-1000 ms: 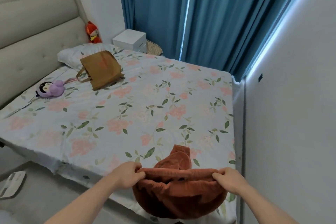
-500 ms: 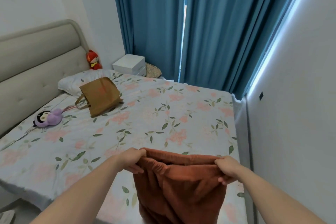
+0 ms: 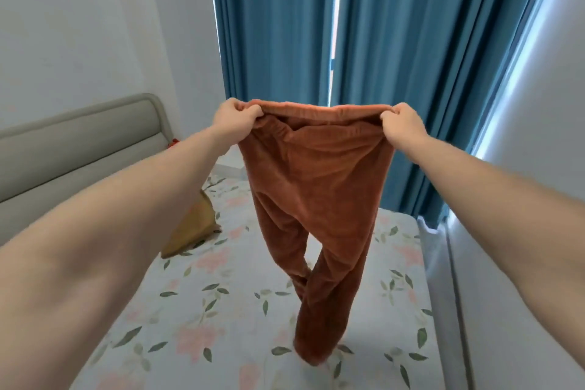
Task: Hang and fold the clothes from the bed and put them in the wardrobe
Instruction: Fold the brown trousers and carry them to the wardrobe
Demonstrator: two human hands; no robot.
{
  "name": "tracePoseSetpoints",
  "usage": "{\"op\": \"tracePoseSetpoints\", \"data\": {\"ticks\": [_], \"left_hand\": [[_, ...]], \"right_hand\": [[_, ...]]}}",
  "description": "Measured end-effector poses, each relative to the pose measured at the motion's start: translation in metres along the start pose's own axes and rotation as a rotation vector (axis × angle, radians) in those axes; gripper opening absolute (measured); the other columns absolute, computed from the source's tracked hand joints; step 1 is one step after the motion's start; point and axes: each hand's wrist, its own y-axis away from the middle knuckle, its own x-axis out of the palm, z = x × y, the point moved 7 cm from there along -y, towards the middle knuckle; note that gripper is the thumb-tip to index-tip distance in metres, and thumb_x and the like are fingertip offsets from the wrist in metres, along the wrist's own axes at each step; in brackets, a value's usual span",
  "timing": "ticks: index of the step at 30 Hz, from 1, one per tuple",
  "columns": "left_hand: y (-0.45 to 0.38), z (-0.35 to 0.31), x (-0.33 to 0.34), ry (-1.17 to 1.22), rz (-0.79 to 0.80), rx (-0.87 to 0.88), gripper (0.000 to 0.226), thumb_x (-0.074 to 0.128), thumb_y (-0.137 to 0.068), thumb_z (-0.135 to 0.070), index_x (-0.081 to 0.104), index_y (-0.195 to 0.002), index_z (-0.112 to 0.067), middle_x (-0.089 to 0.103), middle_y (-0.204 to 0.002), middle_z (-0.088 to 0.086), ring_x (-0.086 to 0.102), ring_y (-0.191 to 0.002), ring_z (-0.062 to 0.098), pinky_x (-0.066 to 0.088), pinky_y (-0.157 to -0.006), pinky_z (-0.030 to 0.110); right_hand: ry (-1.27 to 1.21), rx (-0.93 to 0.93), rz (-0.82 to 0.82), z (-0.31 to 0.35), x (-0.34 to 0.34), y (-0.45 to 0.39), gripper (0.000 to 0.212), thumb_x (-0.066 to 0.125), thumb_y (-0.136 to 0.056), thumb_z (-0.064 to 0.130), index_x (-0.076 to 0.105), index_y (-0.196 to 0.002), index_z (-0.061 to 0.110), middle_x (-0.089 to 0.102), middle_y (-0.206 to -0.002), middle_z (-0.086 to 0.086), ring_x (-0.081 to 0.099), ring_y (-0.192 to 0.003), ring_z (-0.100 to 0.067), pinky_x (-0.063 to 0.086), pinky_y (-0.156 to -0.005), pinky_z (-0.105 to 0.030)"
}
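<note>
A pair of rust-brown fleece trousers (image 3: pixel 316 199) hangs in the air in front of me, over the bed (image 3: pixel 221 310) with its flowered sheet. My left hand (image 3: pixel 235 117) grips the left end of the elastic waistband, and my right hand (image 3: pixel 403 127) grips the right end. Between them the waistband is stretched level. The two legs dangle and cross each other, and their ends touch the sheet. Both my arms are raised and stretched forward.
A tan bag (image 3: pixel 193 228) lies on the bed behind my left forearm. A grey padded headboard (image 3: pixel 79 142) stands at the left. Blue curtains (image 3: pixel 411 57) hang behind the bed, and a white wall (image 3: pixel 538 231) runs close along its right side.
Both hands have lifted the trousers by the waistband from a bunched heap at the bed's near edge up to chest height. The legs have dropped out and now hang full length.
</note>
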Motion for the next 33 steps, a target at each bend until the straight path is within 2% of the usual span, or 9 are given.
{"op": "tracePoseSetpoints", "data": {"ticks": [4,7,11,14,17,19,23,27,33], "left_hand": [[-0.024,-0.07,-0.04,0.034,-0.098,0.204,0.018,0.064,-0.082,-0.029,0.053,-0.093,-0.02,0.06,-0.088,-0.006,0.054,-0.076,0.008,0.041,-0.062,0.025],[-0.031,-0.095,-0.061,0.037,-0.126,0.315,0.017,0.063,-0.081,-0.027,0.051,-0.091,-0.022,0.06,-0.091,-0.005,0.055,-0.078,0.009,0.042,-0.064,0.024],[-0.027,-0.087,-0.062,-0.028,-0.045,0.357,0.025,0.064,-0.079,-0.034,0.056,-0.098,-0.02,0.062,-0.097,-0.004,0.058,-0.083,0.012,0.045,-0.068,0.027],[-0.012,-0.045,-0.05,-0.061,0.059,0.328,0.027,0.065,-0.073,-0.04,0.058,-0.094,-0.025,0.066,-0.1,-0.003,0.063,-0.091,0.015,0.054,-0.079,0.034],[0.01,0.027,-0.029,-0.137,0.179,0.268,0.023,0.066,-0.075,-0.037,0.057,-0.091,-0.023,0.067,-0.099,-0.001,0.064,-0.091,0.019,0.055,-0.081,0.039],[0.032,0.088,-0.008,-0.169,0.265,0.197,0.023,0.068,-0.079,-0.033,0.056,-0.09,-0.017,0.067,-0.096,0.003,0.064,-0.089,0.023,0.054,-0.075,0.038],[0.094,0.228,0.036,-0.215,0.488,-0.024,0.024,0.07,-0.082,-0.032,0.051,-0.085,-0.017,0.064,-0.084,0.003,0.059,-0.076,0.019,0.047,-0.061,0.031],[0.172,0.361,0.064,-0.246,0.634,-0.236,0.032,0.067,-0.067,-0.041,0.05,-0.081,-0.017,0.059,-0.076,-0.001,0.056,-0.068,0.016,0.051,-0.068,0.039],[0.289,0.513,0.083,-0.312,0.812,-0.464,0.038,0.068,-0.063,-0.044,0.057,-0.087,-0.017,0.066,-0.081,-0.005,0.062,-0.074,0.014,0.053,-0.072,0.032]], "right_hand": [[-0.078,-0.228,-0.115,0.07,-0.033,-0.021,0.018,0.048,-0.096,0.022,0.056,-0.108,0.012,0.057,-0.11,-0.003,0.051,-0.099,-0.02,0.036,-0.082,-0.028],[-0.068,-0.335,-0.164,0.1,-0.05,-0.018,0.016,0.05,-0.095,0.023,0.057,-0.107,0.014,0.058,-0.112,-0.003,0.053,-0.1,-0.019,0.037,-0.083,-0.028],[-0.018,-0.311,-0.149,0.092,-0.042,0.001,0.014,0.05,-0.096,0.022,0.057,-0.105,0.014,0.06,-0.107,-0.001,0.053,-0.097,-0.02,0.037,-0.082,-0.029],[0.031,-0.245,-0.08,0.058,-0.015,0.025,0.012,0.049,-0.096,0.02,0.057,-0.102,0.013,0.061,-0.099,-0.001,0.054,-0.094,-0.022,0.037,-0.079,-0.031],[0.107,-0.173,0.002,0.008,0.033,0.059,0.008,0.05,-0.096,0.018,0.057,-0.097,0.014,0.062,-0.091,0.001,0.055,-0.086,-0.021,0.04,-0.07,-0.031],[0.167,-0.093,0.069,-0.039,0.071,0.086,0.006,0.051,-0.095,0.018,0.056,-0.095,0.015,0.062,-0.088,0.002,0.057,-0.079,-0.016,0.04,-0.062,-0.027],[0.306,0.105,0.26,-0.153,0.152,0.151,0.008,0.053,-0.096,0.021,0.056,-0.091,0.014,0.064,-0.087,-0.004,0.06,-0.081,-0.024,0.05,-0.075,-0.039],[0.377,0.251,0.447,-0.249,0.217,0.242,0.007,0.054,-0.096,0.019,0.056,-0.091,0.014,0.066,-0.089,-0.004,0.062,-0.081,-0.021,0.051,-0.078,-0.04],[0.451,0.416,0.725,-0.362,0.28,0.368,0.002,0.056,-0.087,0.016,0.058,-0.088,0.015,0.067,-0.087,0.0,0.063,-0.084,-0.019,0.049,-0.077,-0.033]]}}
